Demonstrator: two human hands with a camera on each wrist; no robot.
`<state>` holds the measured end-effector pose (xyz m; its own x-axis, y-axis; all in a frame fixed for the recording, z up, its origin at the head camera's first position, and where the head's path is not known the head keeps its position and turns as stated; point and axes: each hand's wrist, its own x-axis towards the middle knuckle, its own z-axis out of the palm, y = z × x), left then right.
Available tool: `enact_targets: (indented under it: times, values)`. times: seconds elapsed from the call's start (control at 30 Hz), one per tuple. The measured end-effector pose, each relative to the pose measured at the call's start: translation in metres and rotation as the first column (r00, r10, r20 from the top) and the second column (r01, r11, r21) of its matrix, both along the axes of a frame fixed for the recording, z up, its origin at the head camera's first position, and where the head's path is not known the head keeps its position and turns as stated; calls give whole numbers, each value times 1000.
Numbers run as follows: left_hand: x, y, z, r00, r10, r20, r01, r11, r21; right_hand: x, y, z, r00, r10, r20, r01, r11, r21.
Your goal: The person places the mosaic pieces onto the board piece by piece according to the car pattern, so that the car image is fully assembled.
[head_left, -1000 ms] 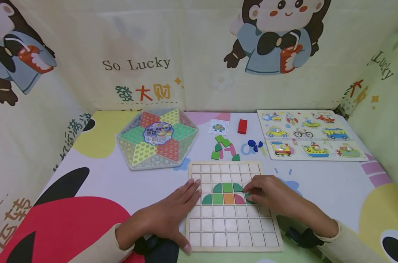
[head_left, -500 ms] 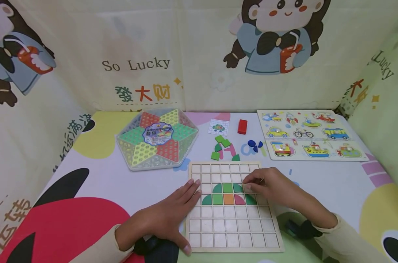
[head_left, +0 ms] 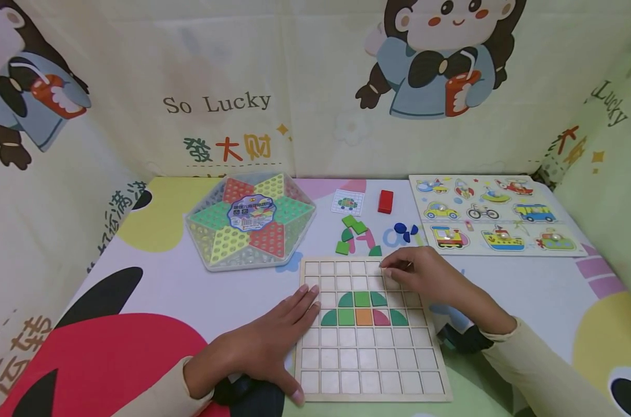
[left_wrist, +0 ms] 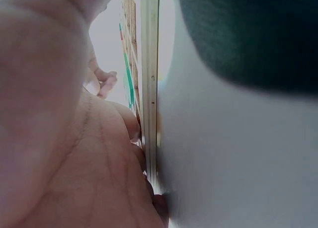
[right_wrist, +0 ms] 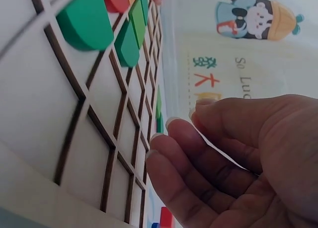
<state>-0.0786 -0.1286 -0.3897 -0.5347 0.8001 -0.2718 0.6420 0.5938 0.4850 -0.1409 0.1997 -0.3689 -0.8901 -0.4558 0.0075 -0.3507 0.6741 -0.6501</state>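
Observation:
A wooden grid board [head_left: 367,359] lies on the table. My left hand [head_left: 266,341] rests along its left edge, fingers straight on the frame and thumb at the lower left corner. My right hand [head_left: 430,278] is above the board's upper right part; in the right wrist view its fingers [right_wrist: 186,156] are loosely bent with nothing between them. In the grid sit dark green quarter-circle tiles [head_left: 399,318], light green squares [head_left: 347,317], an orange square [head_left: 364,317] and a pinkish-red quarter circle [head_left: 381,318], in two rows.
Loose green tiles [head_left: 358,227] and blue tiles [head_left: 406,229] lie behind the board. Farther back are a pattern card [head_left: 348,202] and a red block [head_left: 385,201]. A hexagonal game box [head_left: 294,243] stands back left, a vehicle puzzle board [head_left: 466,246] back right.
My right hand has drawn back from the lower row's right-hand dark green tile and moved away toward the board's far edge, uncovering that tile. The left hand has stayed in place.

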Motion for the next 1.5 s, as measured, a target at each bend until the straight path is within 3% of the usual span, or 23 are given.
enact_targets:
  times: [0.33,0.67,1.03,1.5]
  values:
    - [0,1,0,1000,15,15,-15,1000,-9,-21,0,-5,997,-82,-7,82,997,9]
    - [1,1,0,1000,19,24,-19,1000,-18,-41,-3,-9,993,-114,9,113,993,30]
    - [1,1,0,1000,18,17,-18,1000,-15,-53,-6,-14,990,-122,65,117,991,71]
    - [0,0,0,1000,5,-1,-5,1000,2,-60,-10,-13,994,-85,72,77,991,113]
